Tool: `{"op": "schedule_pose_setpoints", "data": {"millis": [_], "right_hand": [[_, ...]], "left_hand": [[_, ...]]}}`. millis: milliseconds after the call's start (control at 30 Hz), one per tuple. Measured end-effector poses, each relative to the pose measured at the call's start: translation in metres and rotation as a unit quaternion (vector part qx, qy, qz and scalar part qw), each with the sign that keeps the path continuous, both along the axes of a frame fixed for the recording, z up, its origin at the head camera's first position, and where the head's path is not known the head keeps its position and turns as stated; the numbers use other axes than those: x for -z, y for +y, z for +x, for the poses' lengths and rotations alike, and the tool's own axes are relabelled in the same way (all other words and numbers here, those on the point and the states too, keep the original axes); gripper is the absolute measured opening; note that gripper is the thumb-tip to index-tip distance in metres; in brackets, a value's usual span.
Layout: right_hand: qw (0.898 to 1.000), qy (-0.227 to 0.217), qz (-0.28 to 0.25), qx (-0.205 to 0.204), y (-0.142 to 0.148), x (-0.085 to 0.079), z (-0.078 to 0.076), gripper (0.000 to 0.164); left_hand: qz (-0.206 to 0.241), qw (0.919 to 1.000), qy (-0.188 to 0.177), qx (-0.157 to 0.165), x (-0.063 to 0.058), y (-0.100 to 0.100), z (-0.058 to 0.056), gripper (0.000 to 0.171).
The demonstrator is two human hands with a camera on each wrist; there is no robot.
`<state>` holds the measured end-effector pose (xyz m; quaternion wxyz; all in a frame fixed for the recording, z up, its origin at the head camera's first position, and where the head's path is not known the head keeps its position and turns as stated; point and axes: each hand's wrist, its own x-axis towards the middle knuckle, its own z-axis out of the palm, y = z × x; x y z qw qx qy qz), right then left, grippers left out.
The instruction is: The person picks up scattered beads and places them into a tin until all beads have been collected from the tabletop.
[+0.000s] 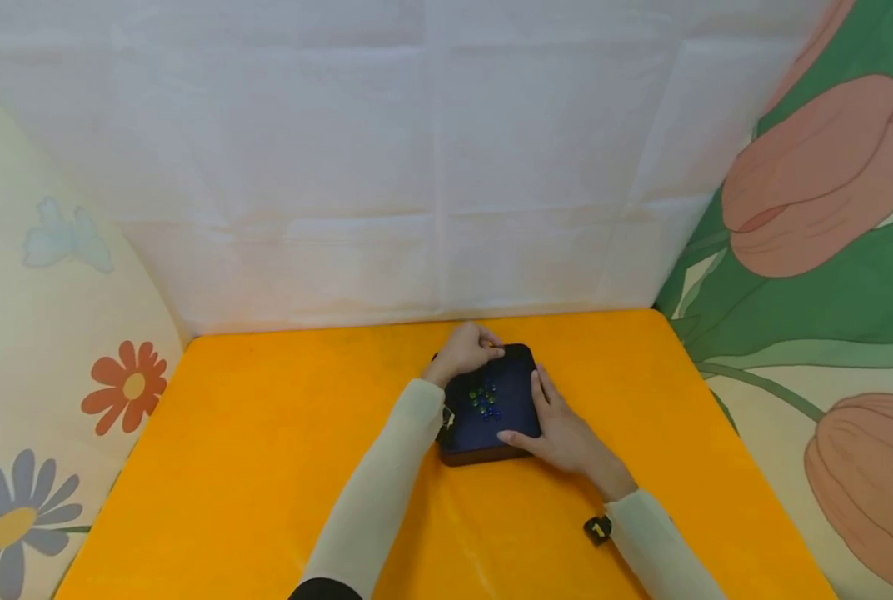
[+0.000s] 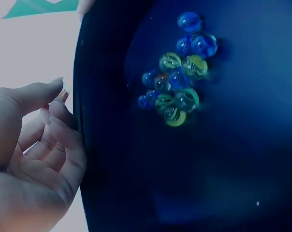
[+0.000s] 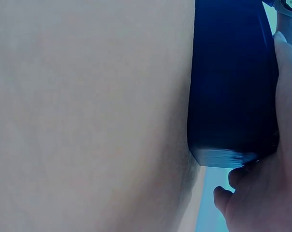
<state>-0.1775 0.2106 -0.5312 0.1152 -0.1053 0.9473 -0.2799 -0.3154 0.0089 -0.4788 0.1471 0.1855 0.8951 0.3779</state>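
A dark blue, round-cornered tray (image 1: 506,429) lies on the table, with several glass marbles (image 1: 484,402) clustered on it. Blue, green and yellow marbles (image 2: 187,99) show up close in the left wrist view. My left hand (image 1: 466,350) reaches over the tray's far left corner. In the left wrist view its thumb and fingertips pinch a small glassy marble with an orange glint, mostly hidden, just outside the rim (image 2: 80,140). My right hand (image 1: 566,437) grips the tray's near right corner, thumb over the top and fingers along the side.
The tray stands on a yellow tabletop (image 1: 289,417), toward the back edge. Behind rises a white cloth (image 1: 326,167). Flower-printed cloths stand at the left (image 1: 34,350) and right (image 1: 806,317). A black band with a number (image 1: 597,530) sits at my right wrist.
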Motion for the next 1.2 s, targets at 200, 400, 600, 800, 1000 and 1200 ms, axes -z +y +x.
{"op": "schedule_pose_setpoints", "data": {"millis": [200, 400, 600, 800, 1000, 1200], "right_hand": [[1.000, 0.008, 0.003, -0.002, -0.003, -0.001, 0.001, 0.126], [1.000, 0.004, 0.007, -0.002, -0.005, -0.003, 0.001, 0.126], [1.000, -0.003, 0.003, 0.002, -0.006, -0.005, 0.002, 0.126], [1.000, -0.003, 0.004, 0.002, -0.005, -0.004, 0.002, 0.126], [1.000, 0.000, 0.008, 0.006, -0.004, -0.003, 0.001, 0.127], [1.000, -0.002, 0.013, 0.009, -0.004, -0.003, 0.001, 0.126]], "left_hand": [[-0.002, 0.9998, -0.011, 0.014, 0.004, 0.002, 0.002, 0.024], [0.005, 0.9996, -0.020, 0.019, 0.006, 0.000, 0.003, 0.024], [0.014, 0.9995, -0.022, 0.018, 0.006, -0.001, 0.004, 0.027], [0.020, 0.9993, -0.028, 0.015, 0.004, -0.002, 0.004, 0.029], [0.004, 0.9998, -0.011, 0.014, 0.000, -0.003, 0.002, 0.030], [0.004, 0.9996, 0.001, 0.027, -0.009, -0.008, 0.004, 0.030]]}}
